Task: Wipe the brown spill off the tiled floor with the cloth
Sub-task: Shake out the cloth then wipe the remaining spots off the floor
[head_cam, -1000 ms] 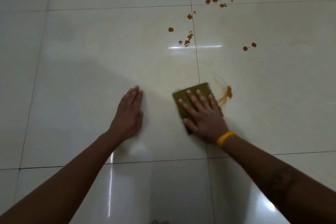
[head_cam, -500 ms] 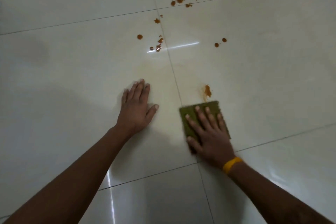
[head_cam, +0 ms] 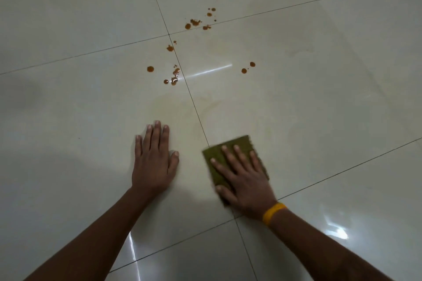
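A folded olive-green cloth lies flat on the pale tiled floor. My right hand, with a yellow wristband, presses down on the cloth with fingers spread. My left hand rests flat on the floor just left of it, holding nothing. Brown spill drops lie scattered farther away along the grout line. Another cluster of drops sits near the far tile joint. Two drops lie off to the right. A faint yellowish smear marks the tile ahead of my hands.
Dark grout lines cross the glossy floor. A bright light reflection streaks beside the drops. Nothing else stands on the floor in view.
The brown blot that lay next to the cloth is gone, leaving a faint smear. My right hand has slid the cloth towards me. The view has shifted and tilted.
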